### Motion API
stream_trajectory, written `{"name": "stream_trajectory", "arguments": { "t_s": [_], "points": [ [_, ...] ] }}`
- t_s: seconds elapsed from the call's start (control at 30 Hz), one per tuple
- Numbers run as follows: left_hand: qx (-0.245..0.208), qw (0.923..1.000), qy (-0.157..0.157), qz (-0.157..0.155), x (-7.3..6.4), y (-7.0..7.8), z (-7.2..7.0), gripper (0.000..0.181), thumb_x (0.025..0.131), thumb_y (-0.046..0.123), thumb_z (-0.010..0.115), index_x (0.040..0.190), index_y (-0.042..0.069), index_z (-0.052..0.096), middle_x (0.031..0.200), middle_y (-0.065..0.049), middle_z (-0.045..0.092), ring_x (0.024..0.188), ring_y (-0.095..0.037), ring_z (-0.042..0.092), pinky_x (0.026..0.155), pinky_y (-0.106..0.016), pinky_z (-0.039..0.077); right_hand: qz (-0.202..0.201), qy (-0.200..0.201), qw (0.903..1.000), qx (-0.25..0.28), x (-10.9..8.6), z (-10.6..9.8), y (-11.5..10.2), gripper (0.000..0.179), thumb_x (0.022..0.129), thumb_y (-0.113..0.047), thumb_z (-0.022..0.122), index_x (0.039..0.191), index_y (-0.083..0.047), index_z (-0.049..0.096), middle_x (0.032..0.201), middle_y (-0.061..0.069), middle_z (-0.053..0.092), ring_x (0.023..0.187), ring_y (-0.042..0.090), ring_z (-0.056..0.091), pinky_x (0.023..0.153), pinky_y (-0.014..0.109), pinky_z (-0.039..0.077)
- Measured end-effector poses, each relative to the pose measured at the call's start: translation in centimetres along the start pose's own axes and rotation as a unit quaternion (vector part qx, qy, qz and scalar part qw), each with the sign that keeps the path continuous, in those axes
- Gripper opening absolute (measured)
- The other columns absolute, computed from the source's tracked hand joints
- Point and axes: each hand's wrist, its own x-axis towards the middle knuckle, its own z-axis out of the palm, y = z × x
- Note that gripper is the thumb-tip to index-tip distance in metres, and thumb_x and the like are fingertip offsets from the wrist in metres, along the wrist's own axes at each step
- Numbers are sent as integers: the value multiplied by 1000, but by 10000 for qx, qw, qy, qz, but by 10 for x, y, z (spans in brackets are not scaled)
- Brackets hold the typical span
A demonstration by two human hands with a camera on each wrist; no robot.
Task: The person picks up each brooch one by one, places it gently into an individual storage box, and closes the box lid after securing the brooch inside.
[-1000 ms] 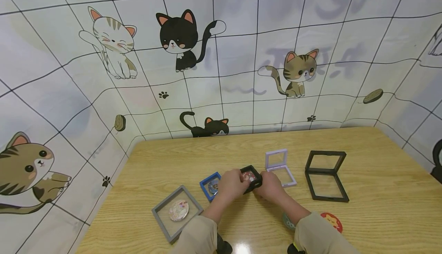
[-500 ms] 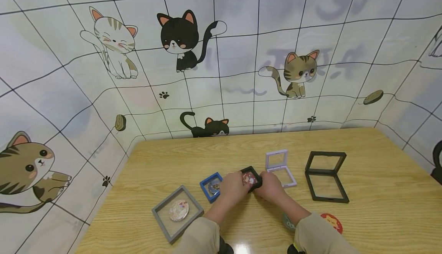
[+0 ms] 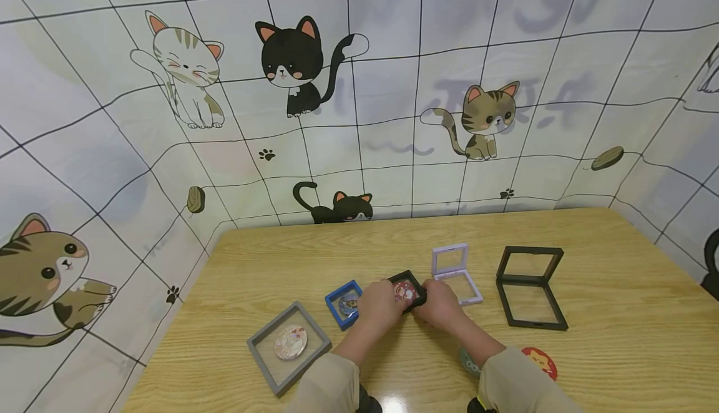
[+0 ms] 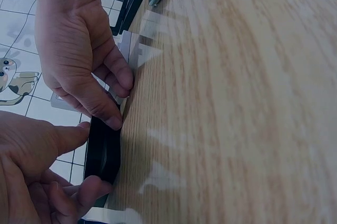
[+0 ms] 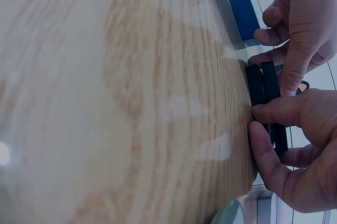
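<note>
A small black display frame (image 3: 409, 273) with a red round badge (image 3: 403, 290) inside lies at mid-table between both hands. My left hand (image 3: 380, 304) grips its left side, thumb along the near edge. On the opposite side my right hand (image 3: 440, 302) pinches the edge with thumb and fingers. The right wrist view shows the black frame (image 5: 271, 84) as two stacked halves with a narrow gap between them. Seen from the left wrist, its dark side wall (image 4: 103, 153) sits low against the wood. Fingers hide parts of the rim.
A blue frame (image 3: 331, 301) and a grey frame (image 3: 261, 354), each with a badge, lie left. A lilac frame (image 3: 476, 291) and a larger black frame (image 3: 508, 307) stand unfolded right. A green badge (image 3: 469, 360) and a red badge (image 3: 540, 362) lie near the right sleeve.
The black frame's upper half has come down, so the frame looks flatter. My left hand has shifted slightly, and more of the badge shows. The right hand has stayed nearly still.
</note>
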Motion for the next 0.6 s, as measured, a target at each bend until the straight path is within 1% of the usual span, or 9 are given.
{"name": "stream_trajectory", "arguments": {
  "t_s": [0.27,0.43,0.6],
  "points": [
    [47,10000,-58,-8,1,1,0,44,72,41,72,83,0,61,67,-8,56,57,-17,50,45,-32,39,-6,19,10000,34,0,0,1,18,60,-1,69,72,3,56,58,5,52,45,14,49,43,26,39],
    [25,10000,-21,15,2,1,2,42,71,41,74,79,1,61,65,-7,56,55,-16,49,44,-32,38,-33,50,10000,45,0,1,3,21,59,-2,70,73,4,56,60,6,53,47,15,49,45,27,40],
    [13,10000,28,9,1,1,3,42,69,40,75,78,1,62,66,-8,57,55,-16,50,43,-32,38,-37,34,9998,171,1,3,4,22,59,-1,70,75,5,56,60,6,53,45,14,49,44,26,40]
  ]
}}
